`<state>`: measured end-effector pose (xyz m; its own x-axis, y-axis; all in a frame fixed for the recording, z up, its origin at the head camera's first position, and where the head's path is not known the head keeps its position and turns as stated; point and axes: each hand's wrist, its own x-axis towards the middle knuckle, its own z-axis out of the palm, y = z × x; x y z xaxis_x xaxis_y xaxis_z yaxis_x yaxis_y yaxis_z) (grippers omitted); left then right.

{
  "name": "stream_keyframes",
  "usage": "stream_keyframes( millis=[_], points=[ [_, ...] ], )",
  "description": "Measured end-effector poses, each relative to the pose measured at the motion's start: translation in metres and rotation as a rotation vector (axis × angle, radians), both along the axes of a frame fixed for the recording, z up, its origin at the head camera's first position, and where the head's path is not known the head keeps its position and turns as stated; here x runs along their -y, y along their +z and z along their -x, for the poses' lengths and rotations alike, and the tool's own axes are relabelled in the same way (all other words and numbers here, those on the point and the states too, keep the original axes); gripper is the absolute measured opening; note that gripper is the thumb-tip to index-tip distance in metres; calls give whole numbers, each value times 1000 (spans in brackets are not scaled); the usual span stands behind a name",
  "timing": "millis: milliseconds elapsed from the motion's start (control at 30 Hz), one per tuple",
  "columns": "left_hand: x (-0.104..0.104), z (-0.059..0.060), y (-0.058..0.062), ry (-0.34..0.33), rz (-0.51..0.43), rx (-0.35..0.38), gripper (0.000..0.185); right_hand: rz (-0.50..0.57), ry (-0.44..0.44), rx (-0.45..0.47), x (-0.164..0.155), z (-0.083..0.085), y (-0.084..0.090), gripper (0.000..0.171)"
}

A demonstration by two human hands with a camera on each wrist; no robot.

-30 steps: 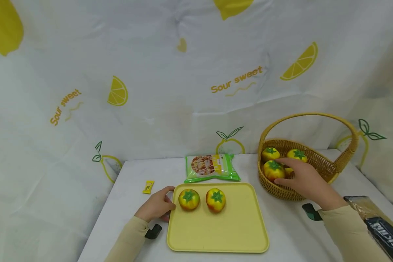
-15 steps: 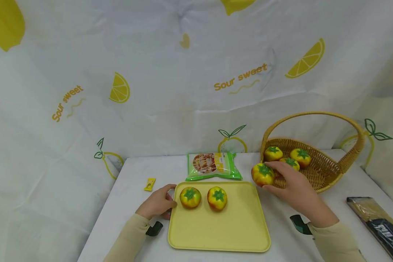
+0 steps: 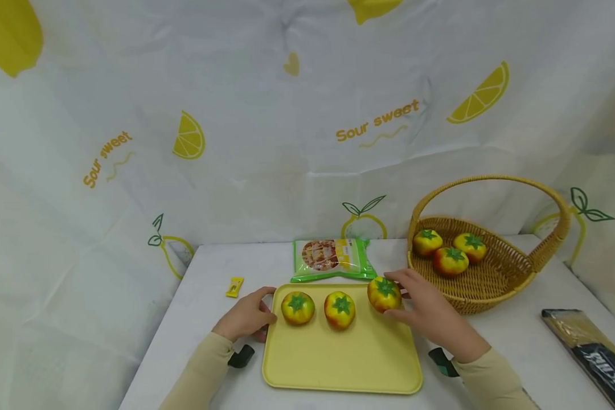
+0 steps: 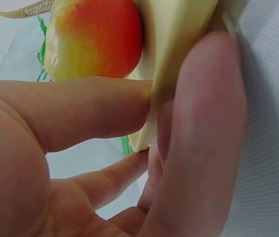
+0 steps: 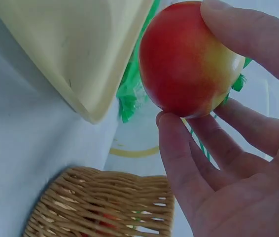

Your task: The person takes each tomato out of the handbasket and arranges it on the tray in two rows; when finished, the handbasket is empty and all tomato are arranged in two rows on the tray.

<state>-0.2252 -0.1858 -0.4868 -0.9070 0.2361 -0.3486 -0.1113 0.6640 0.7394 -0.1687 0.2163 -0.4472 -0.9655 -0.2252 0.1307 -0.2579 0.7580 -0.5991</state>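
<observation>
Held fruit (image 3: 384, 294) moved left from basket (image 3: 492, 283), now at far right corner of tray (image 3: 338, 361). I see right hand (image 3: 430, 313) holding it, left hand (image 3: 246, 315) pinching tray's left rim. Two more fruits (image 3: 298, 308) lie on tray, left.

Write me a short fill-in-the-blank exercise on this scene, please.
The left hand grips the edge of the ____ tray.
The fruit in the right hand has a leafy top coloured ____.
The wicker basket holds ____ similar fruits.
The small packet lies nearer the ____ hand.
Missing words: yellow; green; three; left.
</observation>
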Motion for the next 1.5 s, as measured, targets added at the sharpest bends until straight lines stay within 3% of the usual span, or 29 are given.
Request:
stream_keyframes(
  millis=[333, 667, 1500],
  points=[
    [-1, -2, -1, 7, -14, 3, 71, -74, -10, 92, 9, 0, -8, 73],
    [-1, -1, 2, 2, -3, 3, 71, -121, -5, 86, 12, 2, -12, 74],
    [0, -2, 4, -4, -15, -7, 70, -110, 3, 110, 10, 3, -18, 80]
  ],
)
